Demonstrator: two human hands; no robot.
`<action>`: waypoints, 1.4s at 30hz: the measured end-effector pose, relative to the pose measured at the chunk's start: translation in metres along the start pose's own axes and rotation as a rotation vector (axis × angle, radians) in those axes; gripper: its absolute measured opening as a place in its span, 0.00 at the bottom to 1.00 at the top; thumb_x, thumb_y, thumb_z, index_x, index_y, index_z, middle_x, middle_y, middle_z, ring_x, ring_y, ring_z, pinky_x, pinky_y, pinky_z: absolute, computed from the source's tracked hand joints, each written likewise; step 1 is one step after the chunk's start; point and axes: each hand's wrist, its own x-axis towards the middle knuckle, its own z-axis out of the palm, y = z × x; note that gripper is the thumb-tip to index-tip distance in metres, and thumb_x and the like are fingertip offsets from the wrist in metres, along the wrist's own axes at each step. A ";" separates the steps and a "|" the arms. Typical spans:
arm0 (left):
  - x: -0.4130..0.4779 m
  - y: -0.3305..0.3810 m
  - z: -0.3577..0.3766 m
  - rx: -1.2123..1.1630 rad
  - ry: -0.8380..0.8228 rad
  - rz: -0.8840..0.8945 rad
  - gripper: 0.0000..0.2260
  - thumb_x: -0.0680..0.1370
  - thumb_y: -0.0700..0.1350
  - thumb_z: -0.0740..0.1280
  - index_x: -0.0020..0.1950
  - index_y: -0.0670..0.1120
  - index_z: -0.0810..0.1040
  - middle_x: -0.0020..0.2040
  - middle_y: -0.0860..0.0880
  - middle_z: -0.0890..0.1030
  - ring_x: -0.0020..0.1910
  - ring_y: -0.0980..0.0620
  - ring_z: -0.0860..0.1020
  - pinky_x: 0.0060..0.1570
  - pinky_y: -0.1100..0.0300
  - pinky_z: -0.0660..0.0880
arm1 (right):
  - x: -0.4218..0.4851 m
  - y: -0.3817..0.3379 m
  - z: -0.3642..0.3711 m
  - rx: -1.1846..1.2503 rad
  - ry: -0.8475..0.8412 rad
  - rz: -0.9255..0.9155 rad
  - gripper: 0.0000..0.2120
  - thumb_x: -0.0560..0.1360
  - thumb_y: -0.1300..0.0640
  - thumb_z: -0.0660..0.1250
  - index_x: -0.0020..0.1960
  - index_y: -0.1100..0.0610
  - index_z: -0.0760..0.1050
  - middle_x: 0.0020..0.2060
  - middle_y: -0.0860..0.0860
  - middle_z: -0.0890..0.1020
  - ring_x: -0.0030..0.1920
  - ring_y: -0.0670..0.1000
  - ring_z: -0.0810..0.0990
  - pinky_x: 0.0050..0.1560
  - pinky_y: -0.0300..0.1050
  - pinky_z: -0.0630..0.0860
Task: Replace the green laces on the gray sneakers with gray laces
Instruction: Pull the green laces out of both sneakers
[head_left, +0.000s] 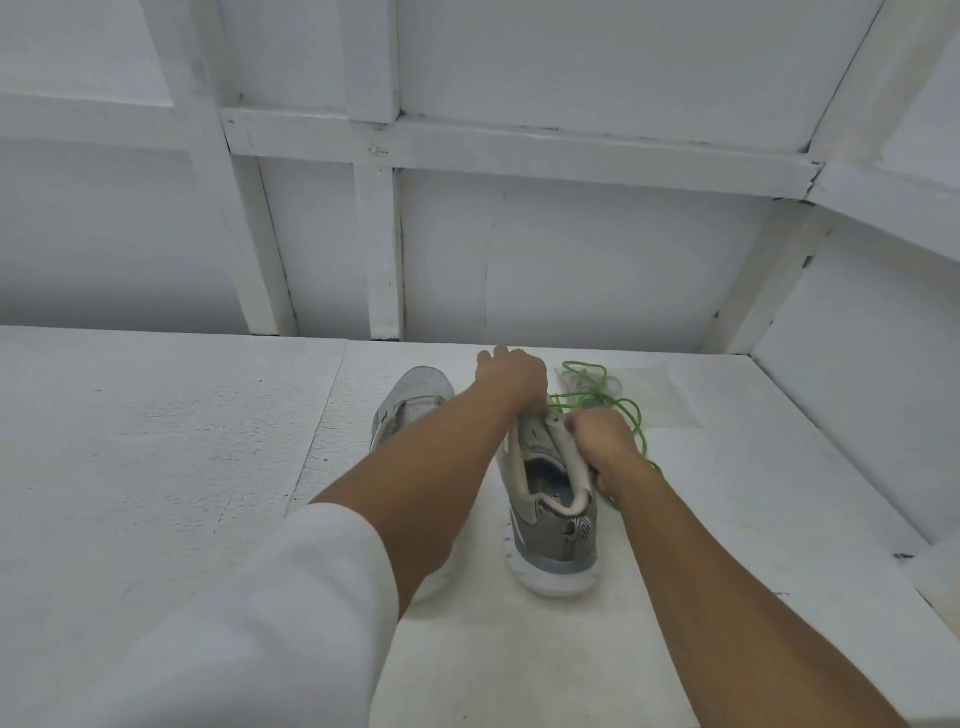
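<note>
Nearest to you, your white sleeve (260, 623) covers your left upper arm, and both bare forearms reach forward over the white worktop (156, 441). Between them stands one gray sneaker (553, 525), upright on its white sole with the heel toward you and the collar gaping. Your right hand (602, 436) is clenched into a fist against the right edge of that shoe's opening, by the eyelets; what the fingers pinch there you cannot tell from here. Your left hand (511, 382) reaches further and grips the front of the same sneaker, fingers curled down over it. The green laces (597, 395) lie in loose loops just right of the shoe, one strand running under your right wrist. The second sneaker (415, 397) sits left of your left forearm, toe pointing away. A clear plastic bag (660, 395) lies flat under the far loops. Beyond stands a white panelled wall (571, 249).
</note>
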 end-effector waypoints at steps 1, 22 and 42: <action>0.001 -0.006 -0.006 0.026 0.030 -0.011 0.16 0.77 0.43 0.61 0.65 0.43 0.72 0.64 0.43 0.73 0.65 0.43 0.68 0.62 0.49 0.64 | 0.001 0.001 0.000 0.014 -0.004 -0.001 0.03 0.74 0.63 0.60 0.42 0.58 0.68 0.34 0.56 0.68 0.36 0.52 0.66 0.34 0.46 0.60; 0.014 -0.010 -0.003 0.084 -0.040 0.092 0.06 0.76 0.43 0.62 0.51 0.45 0.75 0.59 0.44 0.76 0.63 0.43 0.68 0.62 0.46 0.64 | 0.008 0.006 0.001 0.044 0.010 0.007 0.02 0.74 0.61 0.62 0.44 0.60 0.73 0.37 0.57 0.72 0.39 0.52 0.69 0.38 0.48 0.64; 0.007 0.001 0.005 -0.113 -0.080 0.137 0.04 0.75 0.42 0.66 0.47 0.42 0.76 0.51 0.42 0.79 0.47 0.44 0.76 0.42 0.54 0.73 | 0.007 0.008 0.002 0.040 0.040 -0.004 0.08 0.73 0.61 0.62 0.42 0.66 0.75 0.38 0.57 0.74 0.39 0.53 0.70 0.39 0.48 0.64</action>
